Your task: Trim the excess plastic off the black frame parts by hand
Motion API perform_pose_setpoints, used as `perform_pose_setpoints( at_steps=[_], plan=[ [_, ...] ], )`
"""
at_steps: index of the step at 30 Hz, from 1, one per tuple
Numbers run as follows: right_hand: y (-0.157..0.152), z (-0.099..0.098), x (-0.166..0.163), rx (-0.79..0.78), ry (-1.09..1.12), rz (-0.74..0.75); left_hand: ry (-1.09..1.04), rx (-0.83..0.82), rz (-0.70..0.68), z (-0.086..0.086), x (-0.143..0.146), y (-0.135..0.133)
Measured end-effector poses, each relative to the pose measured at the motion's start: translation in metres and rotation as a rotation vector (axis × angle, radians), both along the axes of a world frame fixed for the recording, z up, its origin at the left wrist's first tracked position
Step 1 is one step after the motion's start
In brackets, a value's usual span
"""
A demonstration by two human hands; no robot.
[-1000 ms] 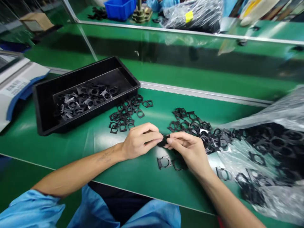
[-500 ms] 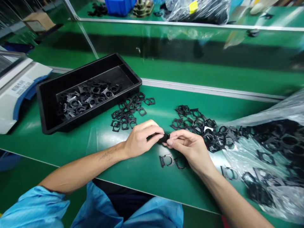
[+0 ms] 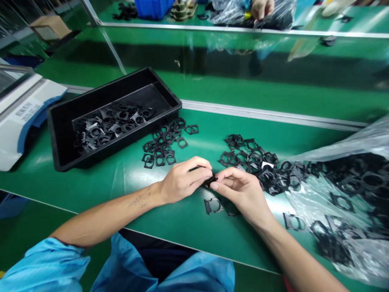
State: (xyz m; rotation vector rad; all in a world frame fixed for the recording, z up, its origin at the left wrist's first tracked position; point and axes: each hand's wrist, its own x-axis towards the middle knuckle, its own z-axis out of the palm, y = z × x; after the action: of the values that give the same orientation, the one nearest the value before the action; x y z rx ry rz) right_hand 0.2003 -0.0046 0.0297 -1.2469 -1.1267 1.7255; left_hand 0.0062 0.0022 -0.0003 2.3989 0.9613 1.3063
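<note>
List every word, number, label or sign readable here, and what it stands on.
"07/10": apparent end of a date on the label of the white casing; its year and the line above are too blurred.
Cardboard box: pale sticker, too blurred to read.
Left forearm: script-like marks, unreadable.
No other text is legible.

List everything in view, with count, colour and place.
table: one, green, centre
tray: one, black, left
bag: one, clear, right
parts: too many to count, mostly black, on table, in tray and bag
held part: one visible, black, centre
machine: one, white and blue, left edge
box: one, brown, upper left
bin: one, blue, top
fixture: one, brassy, beside bin
bundle: one, clear-wrapped, top
co-worker's hand: one, bare, at bundle
sleeve: one, blue, lower left
left hand: one, bare, on held part
right hand: one, bare, on held part
</note>
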Motion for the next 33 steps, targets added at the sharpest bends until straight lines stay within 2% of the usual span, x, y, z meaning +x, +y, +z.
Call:
perform_pose_setpoints(
  at_steps=[9,16,24,33],
  plan=[
    [-0.0042,-0.002,-0.0035,0.132,-0.071,-0.025,0.001,0.03,-0.007,-0.001,0.0047,-0.0001],
    [-0.0059,0.0035,-0.0023,0.305,-0.177,-0.057,-0.067,-0.069,0.063,0.003,0.0034,-0.0008],
    [-0.0046,0.0039,0.0002,0.318,-0.165,-0.088,-0.143,-0.142,0.071,0.0037,0.0022,0.0016],
    [-0.0042,0.0037,0.0011,0.345,-0.183,-0.047,-0.165,-0.139,0.064,0.0048,0.0013,0.0021]
  ],
)
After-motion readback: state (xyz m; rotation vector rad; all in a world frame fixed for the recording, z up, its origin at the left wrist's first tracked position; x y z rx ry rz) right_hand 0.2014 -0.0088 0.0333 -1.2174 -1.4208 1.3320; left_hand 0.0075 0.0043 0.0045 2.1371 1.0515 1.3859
